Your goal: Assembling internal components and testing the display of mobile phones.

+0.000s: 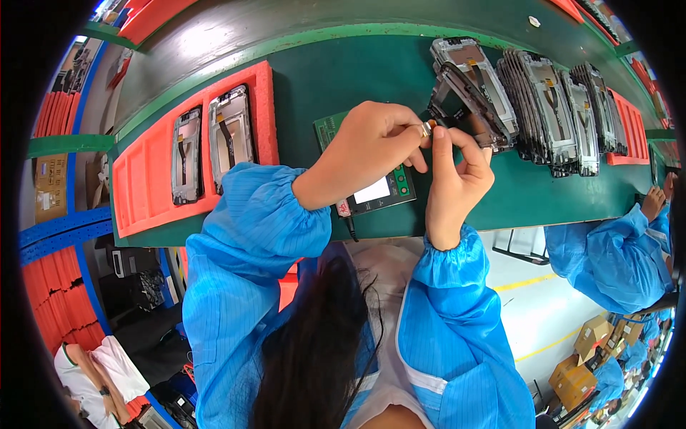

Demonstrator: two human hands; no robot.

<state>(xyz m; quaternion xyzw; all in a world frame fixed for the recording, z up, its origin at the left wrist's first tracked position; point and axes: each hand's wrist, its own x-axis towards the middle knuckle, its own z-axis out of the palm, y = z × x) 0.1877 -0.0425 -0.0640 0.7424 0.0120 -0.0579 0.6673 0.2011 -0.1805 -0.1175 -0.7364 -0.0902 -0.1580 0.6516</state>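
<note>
Both hands met just above the small tester on the green desk. The left hand and right hand pinched what looked like a thin ribbon connector of a phone screen frame.

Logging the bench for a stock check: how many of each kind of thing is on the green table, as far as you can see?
Orange foam tray: 1
Phone frames lying in that tray: 2
Green tester board with small screen: 1
Phone frame held up by both hands: 1
Row of leaning phone frames: 1 row, too overlapped to count singly
Total: 6
</note>
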